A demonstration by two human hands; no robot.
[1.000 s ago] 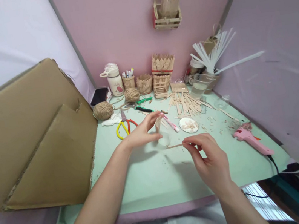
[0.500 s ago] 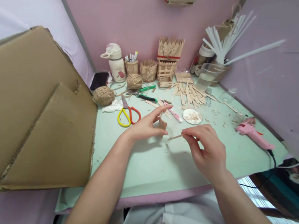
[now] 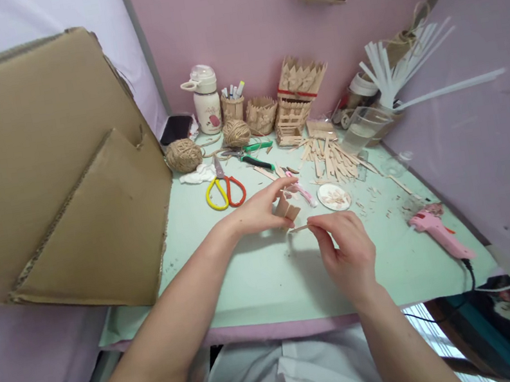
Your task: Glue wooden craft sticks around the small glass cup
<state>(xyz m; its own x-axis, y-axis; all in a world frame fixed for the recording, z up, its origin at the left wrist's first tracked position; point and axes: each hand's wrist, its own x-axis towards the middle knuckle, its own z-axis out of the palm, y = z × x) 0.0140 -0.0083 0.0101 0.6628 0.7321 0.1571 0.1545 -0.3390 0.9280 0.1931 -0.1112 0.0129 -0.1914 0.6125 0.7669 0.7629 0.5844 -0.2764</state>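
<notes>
My left hand (image 3: 268, 208) is closed around a small piece built of wooden craft sticks (image 3: 289, 209), thumb below and fingers above. Between the thumb and fingers of my right hand (image 3: 346, 246) is a thin wooden stick (image 3: 299, 229), pointing left. Its far end lies close to my left thumb; whether it touches the small piece I cannot tell. Just beyond my hands are a pink utility knife (image 3: 305, 194) and a round white dish (image 3: 333, 197) with small wood bits in it.
Scissors (image 3: 224, 192), green-handled pliers (image 3: 257, 163) and twine balls (image 3: 184, 155) lie behind my left hand. Loose craft sticks (image 3: 330, 159) spread at the back right. A pink glue gun (image 3: 438, 233) with a cord lies right. Large cardboard (image 3: 89, 225) stands left.
My view has shifted slightly. The small wooden piece in my left hand has turned, showing more of its flat side. The stick stays in my right hand, near my left thumb.
</notes>
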